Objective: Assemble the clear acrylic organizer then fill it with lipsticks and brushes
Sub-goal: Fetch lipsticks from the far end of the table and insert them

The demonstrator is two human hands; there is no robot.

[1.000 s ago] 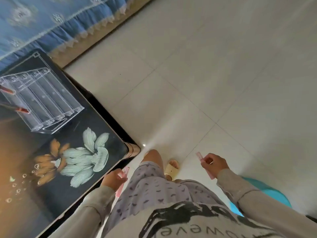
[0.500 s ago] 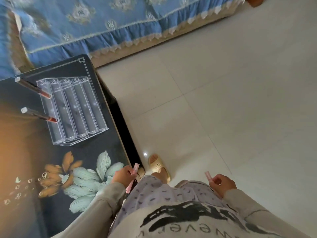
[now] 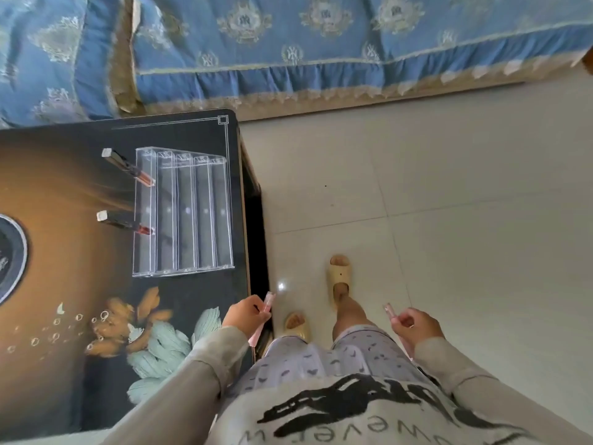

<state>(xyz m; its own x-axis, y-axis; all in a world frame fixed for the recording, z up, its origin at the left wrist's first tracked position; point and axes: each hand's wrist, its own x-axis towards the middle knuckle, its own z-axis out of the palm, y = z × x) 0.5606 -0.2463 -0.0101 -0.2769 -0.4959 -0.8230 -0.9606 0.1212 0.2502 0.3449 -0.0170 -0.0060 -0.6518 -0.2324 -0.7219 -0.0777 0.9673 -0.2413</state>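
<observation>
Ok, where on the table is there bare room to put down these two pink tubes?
Free: the flowered strip of table between the organizer and the left hand; also the orange stretch left of the two lipsticks. Crowded: the organizer's left side; its right flank sits close to the table edge.

organizer (image 3: 183, 213) on table (image 3: 64, 252), two lipsticks (image 3: 128, 167) at its left, sofa (image 3: 288, 43) behind

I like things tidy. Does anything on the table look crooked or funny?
Yes. The upper lipstick and the lower lipstick lean sideways out of the leftmost slot of the clear organizer instead of standing straight. The other slots look empty. Nothing looks spilled or broken.
</observation>
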